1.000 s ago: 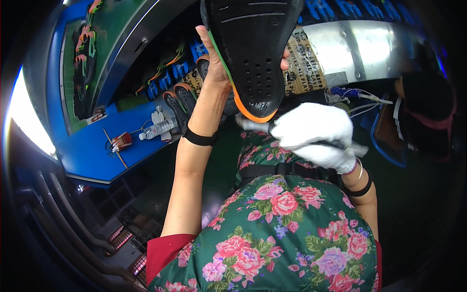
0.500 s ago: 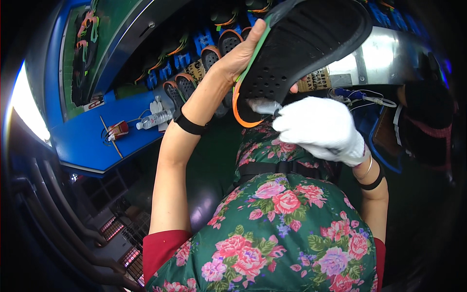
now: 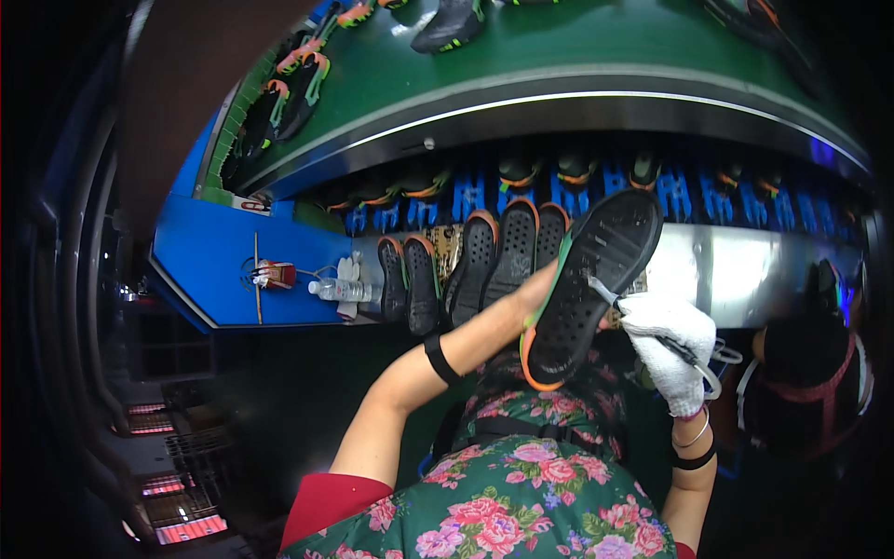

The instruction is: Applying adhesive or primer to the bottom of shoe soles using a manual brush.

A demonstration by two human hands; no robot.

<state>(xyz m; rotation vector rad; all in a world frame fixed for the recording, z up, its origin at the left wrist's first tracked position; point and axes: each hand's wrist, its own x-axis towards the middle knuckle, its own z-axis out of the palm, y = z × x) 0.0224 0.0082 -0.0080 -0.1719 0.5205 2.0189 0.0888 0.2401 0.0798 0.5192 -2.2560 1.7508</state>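
Observation:
A black shoe sole with a green edge and an orange rim at its near end is held up in front of my apron. My bare left hand is closed around its left side, with most of the fingers hidden behind it. In my right hand, which wears a white knitted glove, is a brush with a thin black handle. Its bristles touch the sole's surface near the middle, just above the rows of small holes. A pale tube trails from the handle's rear end.
Several more soles with orange rims lean along the bench. A blue side table at left carries a water bottle, a glove and a red item with a stick. A green conveyor with shoes runs behind. A person's dark shape is at right.
The brush has moved from the orange-rimmed end to the middle of the sole. The sole sits lower and farther right in view, and my view now takes in more of the bench and conveyor.

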